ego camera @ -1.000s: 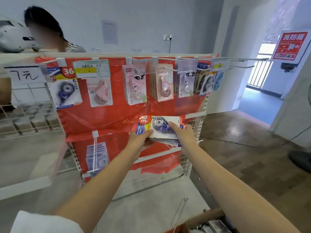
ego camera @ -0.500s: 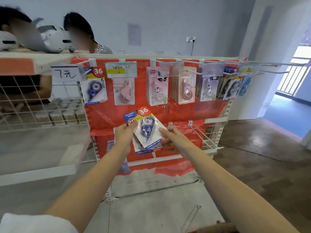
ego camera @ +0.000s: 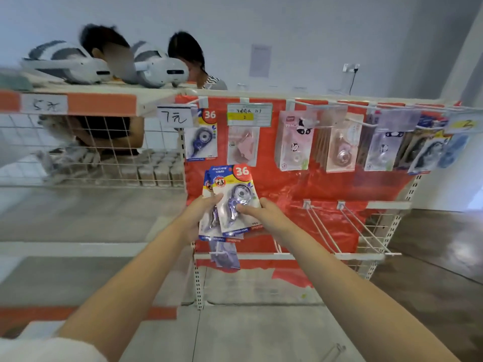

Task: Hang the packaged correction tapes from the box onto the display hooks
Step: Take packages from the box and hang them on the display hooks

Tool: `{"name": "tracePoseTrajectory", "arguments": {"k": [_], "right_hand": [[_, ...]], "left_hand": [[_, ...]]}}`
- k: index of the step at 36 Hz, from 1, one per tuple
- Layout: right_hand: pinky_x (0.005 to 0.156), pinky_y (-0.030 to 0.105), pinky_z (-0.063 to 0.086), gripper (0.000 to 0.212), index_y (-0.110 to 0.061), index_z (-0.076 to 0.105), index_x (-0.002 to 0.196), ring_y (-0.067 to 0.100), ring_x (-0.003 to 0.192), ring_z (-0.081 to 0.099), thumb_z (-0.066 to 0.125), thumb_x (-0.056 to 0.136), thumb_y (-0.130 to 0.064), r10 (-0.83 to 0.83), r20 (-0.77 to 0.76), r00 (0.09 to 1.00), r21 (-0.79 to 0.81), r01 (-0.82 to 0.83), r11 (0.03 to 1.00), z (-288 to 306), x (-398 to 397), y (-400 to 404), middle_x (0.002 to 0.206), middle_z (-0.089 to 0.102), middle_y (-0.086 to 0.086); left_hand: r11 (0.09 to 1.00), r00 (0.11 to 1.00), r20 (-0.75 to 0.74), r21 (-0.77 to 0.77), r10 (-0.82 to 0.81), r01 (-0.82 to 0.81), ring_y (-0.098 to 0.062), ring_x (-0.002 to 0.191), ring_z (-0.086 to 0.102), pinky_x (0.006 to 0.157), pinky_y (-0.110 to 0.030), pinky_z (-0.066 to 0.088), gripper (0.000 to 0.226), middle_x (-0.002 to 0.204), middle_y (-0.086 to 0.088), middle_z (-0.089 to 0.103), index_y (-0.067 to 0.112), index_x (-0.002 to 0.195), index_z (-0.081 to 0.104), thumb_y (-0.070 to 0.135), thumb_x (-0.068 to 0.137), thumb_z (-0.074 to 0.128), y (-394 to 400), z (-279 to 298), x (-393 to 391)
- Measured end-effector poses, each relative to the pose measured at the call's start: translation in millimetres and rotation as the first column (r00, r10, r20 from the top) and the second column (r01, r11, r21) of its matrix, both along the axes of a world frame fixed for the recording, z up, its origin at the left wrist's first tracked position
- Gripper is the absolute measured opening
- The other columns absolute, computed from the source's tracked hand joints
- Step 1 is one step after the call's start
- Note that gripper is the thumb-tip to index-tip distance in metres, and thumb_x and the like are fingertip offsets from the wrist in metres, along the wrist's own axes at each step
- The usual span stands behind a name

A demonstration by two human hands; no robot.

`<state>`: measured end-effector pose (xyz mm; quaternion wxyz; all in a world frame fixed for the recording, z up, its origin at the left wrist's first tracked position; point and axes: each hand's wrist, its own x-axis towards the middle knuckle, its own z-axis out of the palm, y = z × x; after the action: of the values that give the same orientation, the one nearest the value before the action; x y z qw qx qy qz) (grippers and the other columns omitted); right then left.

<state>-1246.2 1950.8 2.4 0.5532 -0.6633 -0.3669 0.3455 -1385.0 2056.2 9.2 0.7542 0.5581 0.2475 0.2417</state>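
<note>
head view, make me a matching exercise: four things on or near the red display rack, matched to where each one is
Things
1. purple correction tape pack with red 36 badge
2. pink panda-print pack
3. white handwritten price card
4. two white headsets

Places
A. on top of the shelf on the left
B. held by the left hand and right hand
C. hanging on an upper hook, middle of the rack
D. at the rack's upper left corner

Pairs: 1-B, 2-C, 3-D, 4-A
</note>
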Motion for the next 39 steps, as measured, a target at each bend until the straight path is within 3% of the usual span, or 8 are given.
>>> {"name": "tracePoseTrajectory", "arguments": {"k": [3,7,11,14,17,22,32,39], "right_hand": [[0.068,0.032,0.056,0.028,-0.017,0.050,0.093,0.020,0.091,0.061,0.074,0.082,-0.022,-0.069,0.071,0.995,0.055,0.065,0.996,12.1,-4.9,11.1,0.096,0.059,0.002],[0.061,0.015,0.045,0.026,-0.014,0.050,0.097,0.014,0.087,0.055,0.072,0.083,-0.015,-0.099,0.196,0.976,0.170,0.066,0.983,30.5,-10.2,24.4,0.087,0.056,-0.007],[0.093,0.035,0.049,0.034,-0.018,0.054,0.111,0.018,0.104,0.061,0.072,0.082,-0.017,-0.006,0.251,0.968,0.210,-0.048,0.977,43.9,-22.3,35.9,0.110,0.064,-0.002],[0.106,0.041,0.042,0.060,-0.020,0.048,0.130,0.017,0.119,0.055,0.074,0.077,-0.030,0.027,0.266,0.964,0.234,-0.092,0.968,51.7,-36.0,42.2,0.131,0.058,-0.002],[0.099,0.045,0.047,0.051,-0.024,0.053,0.116,0.017,0.107,0.062,0.073,0.072,-0.040,0.029,0.274,0.961,0.261,-0.104,0.960,56.9,-42.4,49.1,0.116,0.065,-0.004],[0.095,0.038,0.049,0.031,-0.026,0.052,0.108,0.016,0.104,0.061,0.071,0.084,-0.021,0.012,0.253,0.967,0.285,-0.087,0.954,68.3,-46.7,57.8,0.113,0.064,-0.003],[0.091,0.039,0.047,0.043,-0.009,0.048,0.123,0.023,0.106,0.059,0.068,0.086,-0.020,-0.081,0.239,0.968,0.287,0.010,0.958,64.8,-52.5,57.6,0.113,0.062,0.007],[0.094,0.042,0.046,0.041,-0.011,0.049,0.121,0.021,0.104,0.055,0.065,0.085,-0.022,-0.095,0.223,0.970,0.224,0.044,0.974,60.6,-53.3,57.3,0.113,0.059,0.003]], "left_hand": [[0.996,0.995,0.028,-0.006,0.094,-0.094,-0.039,0.115,0.057,0.104,-0.056,0.040,0.044,0.127,-0.024,0.059,0.003,0.123,0.059,0.012,0.081,0.069,12.4,-6.2,-11.1],[0.957,0.957,0.025,-0.027,0.290,-0.289,-0.028,0.089,0.065,0.091,-0.047,0.049,0.017,0.103,-0.012,0.069,0.013,0.101,0.066,0.012,0.085,0.066,25.4,-5.6,-25.7],[0.922,0.921,0.041,-0.035,0.387,-0.385,-0.035,0.099,0.067,0.090,-0.056,0.051,0.052,0.109,-0.016,0.070,0.010,0.115,0.065,0.019,0.066,0.081,37.5,-5.1,-42.3],[0.911,0.910,0.053,-0.023,0.412,-0.411,-0.032,0.087,0.069,0.080,-0.052,0.056,0.031,0.101,-0.016,0.071,0.010,0.106,0.066,0.014,0.077,0.075,35.7,1.1,-51.0],[0.905,0.901,0.095,-0.013,0.424,-0.425,-0.022,0.069,0.070,0.062,-0.038,0.059,0.013,0.087,-0.011,0.072,0.010,0.098,0.066,0.005,0.086,0.065,35.3,1.9,-55.2],[0.897,0.893,0.125,0.033,0.433,-0.440,-0.014,0.058,0.069,0.049,-0.026,0.055,0.013,0.073,-0.004,0.073,0.010,0.091,0.064,-0.002,0.087,0.061,30.2,4.3,-58.8],[0.843,0.842,0.081,0.033,0.534,-0.537,-0.022,0.074,0.067,0.071,-0.036,0.055,0.013,0.084,-0.006,0.072,0.012,0.092,0.066,0.006,0.081,0.070,31.1,2.3,-69.2],[0.822,0.821,0.071,0.029,0.566,-0.569,-0.018,0.070,0.068,0.063,-0.032,0.053,0.015,0.079,-0.001,0.071,0.018,0.088,0.063,0.007,0.081,0.071,32.4,5.5,-77.1]]}}
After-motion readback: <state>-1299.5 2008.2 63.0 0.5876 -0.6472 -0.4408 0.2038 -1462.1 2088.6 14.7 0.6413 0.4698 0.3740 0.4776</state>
